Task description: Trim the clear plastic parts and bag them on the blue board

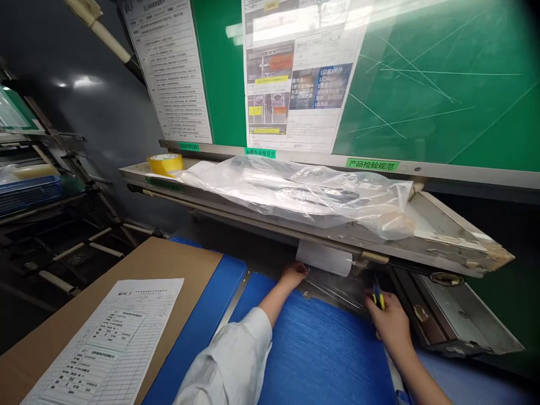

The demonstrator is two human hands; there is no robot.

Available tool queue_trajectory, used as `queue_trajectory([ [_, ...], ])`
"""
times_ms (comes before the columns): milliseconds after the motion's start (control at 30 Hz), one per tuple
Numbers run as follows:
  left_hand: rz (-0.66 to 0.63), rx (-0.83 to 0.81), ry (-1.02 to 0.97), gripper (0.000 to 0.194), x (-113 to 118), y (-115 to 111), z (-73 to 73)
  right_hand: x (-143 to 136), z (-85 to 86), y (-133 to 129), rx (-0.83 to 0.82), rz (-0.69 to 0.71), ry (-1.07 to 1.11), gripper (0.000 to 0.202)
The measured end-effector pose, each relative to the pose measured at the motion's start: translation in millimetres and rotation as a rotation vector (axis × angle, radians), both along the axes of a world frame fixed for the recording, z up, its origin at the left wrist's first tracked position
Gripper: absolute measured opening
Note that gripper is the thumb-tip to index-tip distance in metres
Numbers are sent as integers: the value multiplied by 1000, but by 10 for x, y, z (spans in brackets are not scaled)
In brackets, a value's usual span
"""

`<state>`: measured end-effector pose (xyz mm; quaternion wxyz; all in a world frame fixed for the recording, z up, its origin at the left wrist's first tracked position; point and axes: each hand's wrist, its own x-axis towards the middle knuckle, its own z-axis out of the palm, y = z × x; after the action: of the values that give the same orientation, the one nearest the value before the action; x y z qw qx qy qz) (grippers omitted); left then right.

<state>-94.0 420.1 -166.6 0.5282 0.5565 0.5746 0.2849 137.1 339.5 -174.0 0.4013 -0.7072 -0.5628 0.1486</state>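
While a large green board [442, 79] hung with printed instruction sheets [299, 73] fills the back, a long worn grey shelf [455, 247] juts out below it over the far edge of the desk. On that shelf lies a crumpled clear plastic bag [304, 194], spread along its length, and a yellow roll of tape [166, 163] sits at its left end. Under the shelf's front lip hangs a white roll of film [324, 257], its long axis running left to right, parallel to the desk's far edge, half hidden by the shelf. A blue ribbed mat [320, 349] covers the desk's middle; a brown cardboard sheet [160, 264] with a printed form [112, 343] lies toward the left edge. The left hand [294, 274], in a white sleeve, reaches to the roll's left end, fingers curled against the clear film drawn from it. The right hand [390, 320] is closed around a small yellow-and-blue cutter [377, 295], which points away toward the far edge.
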Motion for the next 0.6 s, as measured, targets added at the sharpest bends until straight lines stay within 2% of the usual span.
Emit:
queue_trajectory([
  [100, -56, -57, -79, 28, -247, -188, 55, -83, 134, -347, 155, 200, -168, 18],
  [200, -119, -78, -140, 25, -478, -507, 109, -170, 274, -664, 272, 396, -288, 19],
  [367, -217, -99, -198, 20, -655, -1002, 178, -245, 480, -1068, 421, 521, -451, 19],
  [467, -231, -137, -213, 19, -732, -1197, 218, -295, 580, -1322, 468, 608, -574, 30],
  [533, -217, -169, -204, 18, -783, -1331, 244, -330, 637, -1483, 491, 671, -648, 33],
  [600, -148, -166, -188, 18, -789, -1476, 275, -363, 681, -1607, 502, 718, -700, 32],
])
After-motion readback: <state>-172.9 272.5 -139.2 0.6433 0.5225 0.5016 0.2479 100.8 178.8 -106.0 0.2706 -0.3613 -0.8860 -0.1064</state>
